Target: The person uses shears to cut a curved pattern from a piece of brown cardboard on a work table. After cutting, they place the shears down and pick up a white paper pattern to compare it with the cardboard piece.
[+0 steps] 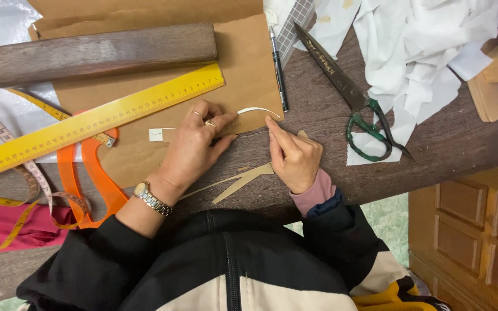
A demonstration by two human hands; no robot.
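I am watching both hands working at the edge of the brown paper (249, 63) lying on the worktop (433, 144). The left hand (194, 144) is pressing flat on the paper, its fingers (226, 119) pinching one end of a thin white strip (259, 110) that is arching up off the sheet. The right hand (294, 158) is curled nearly closed, its forefinger tip touching the paper edge just below the strip's other end — I cannot tell whether it is gripping anything.

To my eye the strip is the weak point: it is curling, so a loosening pinch may be letting it spring away or kink. The paper may also be sliding under the palm, since only the wooden block (99, 52) is weighing its far side.

A small white label (155, 135), rectangular, is sitting on the paper left of the left hand, just under the yellow ruler (99, 118). The scissors (353, 98) with green handles are lying open-bladed near the white scraps (422, 52) — close enough for a sleeve to be catching them.
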